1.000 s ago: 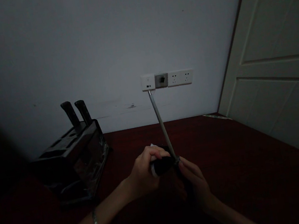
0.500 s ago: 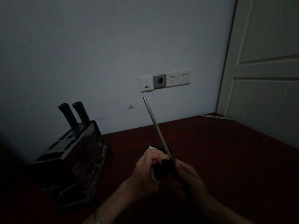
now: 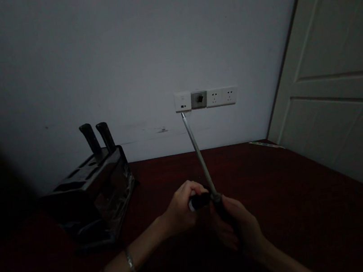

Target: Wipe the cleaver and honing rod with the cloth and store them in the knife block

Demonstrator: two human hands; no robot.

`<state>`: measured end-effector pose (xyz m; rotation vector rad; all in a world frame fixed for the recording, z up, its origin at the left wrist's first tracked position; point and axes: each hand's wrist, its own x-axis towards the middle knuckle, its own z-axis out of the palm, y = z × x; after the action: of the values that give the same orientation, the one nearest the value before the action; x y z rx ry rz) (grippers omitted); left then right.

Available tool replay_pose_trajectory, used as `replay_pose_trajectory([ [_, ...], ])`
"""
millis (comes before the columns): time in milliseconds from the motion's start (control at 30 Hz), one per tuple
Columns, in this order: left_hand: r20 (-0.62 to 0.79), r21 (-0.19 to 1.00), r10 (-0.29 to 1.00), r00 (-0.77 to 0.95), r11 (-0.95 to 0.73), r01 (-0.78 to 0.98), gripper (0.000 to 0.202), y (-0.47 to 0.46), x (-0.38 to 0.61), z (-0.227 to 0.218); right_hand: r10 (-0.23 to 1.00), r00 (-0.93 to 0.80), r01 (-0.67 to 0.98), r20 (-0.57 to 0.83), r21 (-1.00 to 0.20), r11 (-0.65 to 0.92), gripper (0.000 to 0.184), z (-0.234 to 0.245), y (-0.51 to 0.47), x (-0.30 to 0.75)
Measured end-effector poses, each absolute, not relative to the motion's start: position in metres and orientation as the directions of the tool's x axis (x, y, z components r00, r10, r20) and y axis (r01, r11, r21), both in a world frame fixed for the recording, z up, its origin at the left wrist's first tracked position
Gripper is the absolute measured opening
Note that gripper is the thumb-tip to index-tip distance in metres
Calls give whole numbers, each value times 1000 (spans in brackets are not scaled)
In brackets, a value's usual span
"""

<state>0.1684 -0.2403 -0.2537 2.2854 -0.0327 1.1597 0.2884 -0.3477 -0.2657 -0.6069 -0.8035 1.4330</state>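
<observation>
My right hand [image 3: 239, 227] is closed round the dark handle of a honing steel, whose grey rod [image 3: 198, 151] points up and away toward the wall sockets. My left hand [image 3: 182, 208] is closed on a dark handle [image 3: 200, 200] with a pale end, held right at the base of the rod; what extends from that handle is hidden in the dim light. Both hands hover low over the dark red table [image 3: 295, 191]. Two bracelets sit on my left wrist.
A dark knife block [image 3: 94, 190] wrapped in clear film stands at the left with two black knife handles [image 3: 98, 137] sticking out. A row of wall sockets [image 3: 206, 98] is behind. A pale door [image 3: 341, 85] stands at the right. The room is dim.
The rod dipped and tilted left half a second ago, then rose again toward the sockets. Both hands stayed together, shifting slightly right.
</observation>
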Motion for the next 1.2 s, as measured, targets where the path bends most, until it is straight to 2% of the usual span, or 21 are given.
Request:
replay_pose_trajectory([
  [100, 733, 573, 311, 605, -762, -302, 28, -243, 171, -254, 981, -67, -597, 179, -795, 105, 35, -257, -351, 288],
  [233, 793, 591, 455, 405, -737, -328, 25, -247, 171, -246, 975, -69, -582, 209, -802, 131, 27, -258, -353, 286],
  [333, 819, 565, 461, 342, -752, -340, 23, -249, 169, -241, 977, -55, -574, 207, -807, 138, 19, -261, -352, 284],
  [467, 831, 550, 450, 328, -755, -357, 23, -250, 167, -239, 985, -18, -486, 171, -863, 141, 23, -260, -349, 286],
  [633, 831, 527, 381, 405, -771, -357, 30, -254, 167, -238, 982, 39, -383, 183, -905, 184, 28, -260, -343, 293],
  [733, 854, 482, 359, 378, -819, -312, 30, -254, 166, -235, 982, 100, -380, 157, -907, 184, 30, -263, -340, 293],
  [933, 925, 232, 131, 356, -938, -257, 30, -251, 167, -235, 979, 151, -380, 140, -906, 188, 33, -269, -336, 288],
  [1067, 905, 107, -9, 425, -963, -246, 34, -251, 167, -239, 950, 257, -235, 179, -941, 242, 28, -267, -339, 289],
  [1200, 886, 90, -38, 462, -963, -252, 37, -251, 167, -244, 899, 323, -80, 294, -938, 336, 23, -262, -343, 290],
])
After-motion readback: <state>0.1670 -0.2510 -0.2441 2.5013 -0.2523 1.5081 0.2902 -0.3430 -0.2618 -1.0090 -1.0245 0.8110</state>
